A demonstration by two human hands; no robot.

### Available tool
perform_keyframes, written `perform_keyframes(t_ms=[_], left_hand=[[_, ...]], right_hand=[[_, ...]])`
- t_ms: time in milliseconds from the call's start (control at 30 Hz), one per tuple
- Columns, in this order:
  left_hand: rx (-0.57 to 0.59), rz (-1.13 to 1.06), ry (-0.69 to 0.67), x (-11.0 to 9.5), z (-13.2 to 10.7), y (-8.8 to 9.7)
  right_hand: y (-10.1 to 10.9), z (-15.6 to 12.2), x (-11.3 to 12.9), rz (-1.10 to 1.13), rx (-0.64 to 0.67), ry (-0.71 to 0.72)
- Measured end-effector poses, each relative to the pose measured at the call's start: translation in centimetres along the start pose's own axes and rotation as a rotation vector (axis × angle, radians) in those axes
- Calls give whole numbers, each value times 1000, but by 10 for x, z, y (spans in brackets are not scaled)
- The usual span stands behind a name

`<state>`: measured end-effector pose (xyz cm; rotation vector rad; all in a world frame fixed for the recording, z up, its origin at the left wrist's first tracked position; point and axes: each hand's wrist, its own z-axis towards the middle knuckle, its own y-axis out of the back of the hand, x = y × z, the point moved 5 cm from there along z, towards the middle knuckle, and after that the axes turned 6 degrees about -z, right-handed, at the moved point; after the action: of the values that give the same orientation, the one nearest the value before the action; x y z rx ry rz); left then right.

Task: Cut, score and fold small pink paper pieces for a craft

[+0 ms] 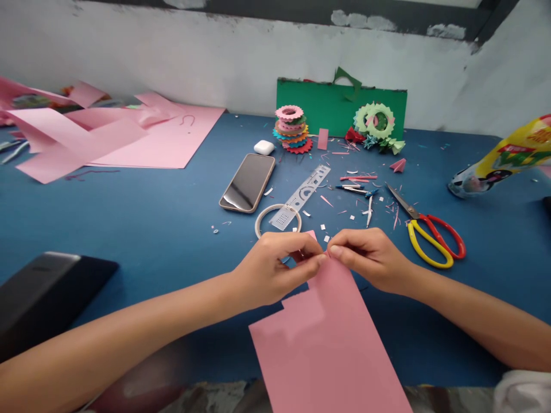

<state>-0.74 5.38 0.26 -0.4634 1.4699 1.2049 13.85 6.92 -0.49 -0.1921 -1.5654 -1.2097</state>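
A sheet of pink paper [336, 344] with a stepped cut along its upper left edge hangs over the table's front edge. My left hand [279, 267] pinches its narrow upper part between thumb and fingers. Right beside it, my right hand [372, 258] pinches the same paper near its top right edge, the fingertips of both hands almost meeting. Behind my left hand lie a white tape ring [257, 221] and a clear stencil ruler [305, 195]. To the right of my right hand, scissors [424, 221] with red and yellow handles rest with their blades closed.
A phone [247, 183] and a white earbud case [264, 147] lie left of the ruler. Stacked paper rings [293, 129] stand before a green board [318, 109]. Pink sheets [159, 143] cover the back left. A yellow bottle [503, 155] leans at right; a dark object [51, 292] sits front left.
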Motion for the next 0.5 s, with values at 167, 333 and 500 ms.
perform_keyframes(t_ms=[167,333,500], left_hand=[[14,-172,180,11,2,-4],[103,-234,291,18,1,-11],[64,-136,226,18,0,-7]], right_hand=[[4,2,2,-8,-24,20],[3,2,2,5,63,4],[3,2,-2,88,157,-50]])
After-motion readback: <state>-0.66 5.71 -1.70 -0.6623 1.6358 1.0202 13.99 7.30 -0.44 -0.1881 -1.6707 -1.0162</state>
